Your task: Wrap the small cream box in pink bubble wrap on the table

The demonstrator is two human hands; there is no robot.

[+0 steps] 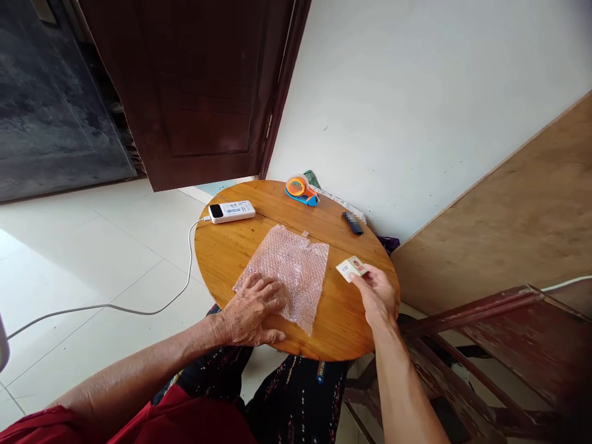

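My left hand [257,308] lies palm down on the front left part of a sheet of pinkish bubble wrap [296,256], its fingers loosely stretched and the thumb out to the side. The wrap is spread over the middle of a round wooden table [342,327]. To the right of the wrap, my right hand [377,290] pinches a small printed card [351,268] between thumb and fingers. A QR-like square and a red mark show on the card's pale face. It is held above the tabletop.
A white power bank [232,211] with a cable [189,259] sits at the back left. Behind the wrap stands an orange and blue tape dispenser [301,189]. A blurred dark object [353,223] lies nearer the wall. A worn wooden chair [504,345] stands right.
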